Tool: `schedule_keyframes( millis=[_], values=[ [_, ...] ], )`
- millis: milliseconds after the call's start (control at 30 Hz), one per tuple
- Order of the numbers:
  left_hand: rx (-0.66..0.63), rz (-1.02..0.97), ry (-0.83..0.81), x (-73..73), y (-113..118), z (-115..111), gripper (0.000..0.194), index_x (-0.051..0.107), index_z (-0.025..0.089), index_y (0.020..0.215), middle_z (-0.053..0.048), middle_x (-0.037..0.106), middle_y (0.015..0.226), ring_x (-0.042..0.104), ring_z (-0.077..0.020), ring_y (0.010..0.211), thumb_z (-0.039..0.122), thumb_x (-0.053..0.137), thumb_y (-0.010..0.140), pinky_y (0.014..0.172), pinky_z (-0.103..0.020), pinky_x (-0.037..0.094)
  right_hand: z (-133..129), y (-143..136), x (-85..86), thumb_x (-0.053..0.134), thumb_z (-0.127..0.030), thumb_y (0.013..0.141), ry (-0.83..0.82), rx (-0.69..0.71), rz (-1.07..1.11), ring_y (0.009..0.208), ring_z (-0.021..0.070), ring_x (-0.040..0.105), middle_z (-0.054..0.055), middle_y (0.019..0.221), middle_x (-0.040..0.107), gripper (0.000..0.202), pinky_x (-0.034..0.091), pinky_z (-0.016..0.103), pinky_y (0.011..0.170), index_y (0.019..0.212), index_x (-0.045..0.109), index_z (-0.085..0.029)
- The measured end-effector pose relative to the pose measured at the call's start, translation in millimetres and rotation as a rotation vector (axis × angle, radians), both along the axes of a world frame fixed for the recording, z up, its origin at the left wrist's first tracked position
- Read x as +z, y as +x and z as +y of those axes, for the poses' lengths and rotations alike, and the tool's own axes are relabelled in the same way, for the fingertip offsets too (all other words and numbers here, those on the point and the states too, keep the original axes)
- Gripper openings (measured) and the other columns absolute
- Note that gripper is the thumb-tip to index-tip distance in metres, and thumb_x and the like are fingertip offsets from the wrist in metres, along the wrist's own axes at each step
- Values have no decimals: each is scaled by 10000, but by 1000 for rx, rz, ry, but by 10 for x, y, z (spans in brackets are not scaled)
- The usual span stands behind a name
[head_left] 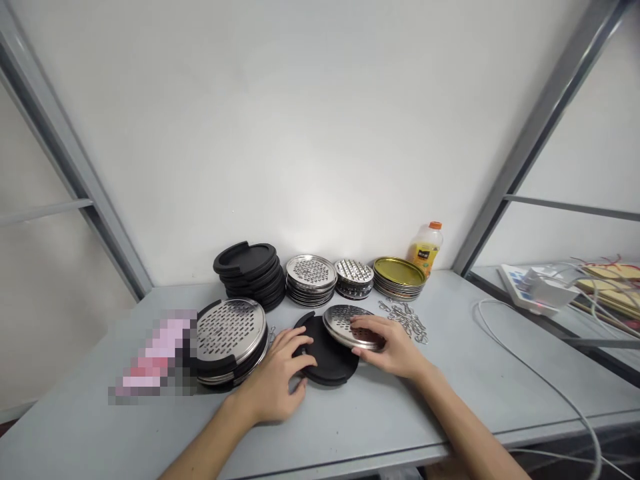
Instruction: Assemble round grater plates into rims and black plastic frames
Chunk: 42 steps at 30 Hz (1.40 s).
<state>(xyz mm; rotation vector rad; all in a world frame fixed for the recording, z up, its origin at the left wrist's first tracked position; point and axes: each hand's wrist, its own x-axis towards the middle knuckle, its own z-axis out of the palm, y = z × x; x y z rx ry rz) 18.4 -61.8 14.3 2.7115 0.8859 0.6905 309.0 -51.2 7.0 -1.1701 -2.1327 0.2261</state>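
A black round holder with a raised part-rim lies flat on the table in front of me. My left hand grips its left edge, fingers over the rim and thumb low at the side. In my right hand is a round metal grater disc, held by its right side with fingers on top and thumb at the near edge. The disc is tilted over the upper right of the holder; whether its far edge touches the holder I cannot tell. Left of my left hand stands a stack of graters in black holders.
Along the wall stand black holders, grater discs, smaller coarse graters, gold-coloured lids and a bottle. Small metal clips lie loose at right. A white cable crosses the table's right side, near a power strip.
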Motion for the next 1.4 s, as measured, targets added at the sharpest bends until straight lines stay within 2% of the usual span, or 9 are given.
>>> schedule_keyframes(
  millis=[167, 300, 467, 567, 667, 767, 1033, 1167, 1400],
  values=[
    [69, 11, -22, -27, -7, 15, 369, 589, 229, 1145, -76, 521, 1319, 422, -295, 1281, 255, 626, 779, 1127, -536, 255, -17, -65, 40, 756, -394, 671, -39, 114, -63, 1085, 278, 591, 112, 1180, 631, 462, 474, 417, 946, 1087, 656, -217],
    [106, 32, 42, 0, 58, 63, 433, 540, 206, 1245, -105, 506, 1349, 445, -297, 1266, 351, 588, 840, 1123, -542, 259, -3, -85, 26, 662, -363, 785, -50, 161, -13, 1115, 263, 564, 105, 1151, 641, 317, 446, 421, 978, 1067, 662, -218],
    [22, 119, 78, 25, 205, 139, 587, 386, 190, 1404, -123, 335, 1499, 275, -290, 1392, 431, 530, 889, 1139, -499, 241, 140, -13, -171, 536, -390, 869, 19, -218, 101, 1202, 293, 504, 131, 1290, 560, 316, 384, 488, 1028, 1098, 646, -201],
    [-59, 154, 81, 1, 266, 194, 676, 343, 187, 1431, -130, 272, 1528, 230, -295, 1411, 474, 562, 860, 1140, -509, 214, 194, 30, -244, 549, -429, 845, -67, -251, 61, 1219, 314, 498, 165, 1316, 539, 452, 374, 497, 1037, 1202, 592, -155],
    [-64, 140, 81, -37, 276, 230, 721, 336, 185, 1438, -128, 306, 1515, 239, -294, 1408, 477, 596, 832, 1142, -514, 194, 190, 23, -243, 530, -449, 855, -137, -189, 52, 1213, 301, 514, 166, 1335, 527, 475, 391, 466, 1028, 1220, 584, -150],
    [-18, 85, 64, -82, 256, 229, 680, 442, 191, 1377, -118, 418, 1453, 275, -308, 1390, 487, 639, 798, 1143, -533, 173, 190, -4, -211, 568, -459, 831, -125, -167, 68, 1190, 302, 531, 158, 1319, 537, 455, 395, 458, 1020, 1176, 619, -167],
    [99, -67, -14, -218, 254, 208, 618, 588, 199, 1253, -118, 503, 1371, 296, -346, 1364, 533, 698, 745, 1113, -584, 218, 548, 12, -15, 645, -437, 772, -205, -73, -14, 874, 231, 629, 72, 958, 676, 290, 487, 373, 820, 917, 714, -196],
    [112, -72, -11, -228, 245, 210, 633, 553, 195, 1283, -128, 466, 1399, 266, -345, 1381, 511, 697, 754, 1121, -582, 207, 686, -8, -60, 698, -481, 716, -261, -86, 56, 869, 215, 623, 69, 967, 673, 362, 494, 341, 785, 925, 708, -186],
    [43, -76, -73, -171, 135, 249, 611, 502, 216, 1329, -113, 323, 1504, 222, -329, 1407, 390, 692, 775, 1129, -541, 247, 647, -50, -196, 696, -478, 720, -221, -134, 152, 950, 232, 620, 95, 1106, 664, 476, 489, 356, 810, 1089, 649, -183]
  ],
)
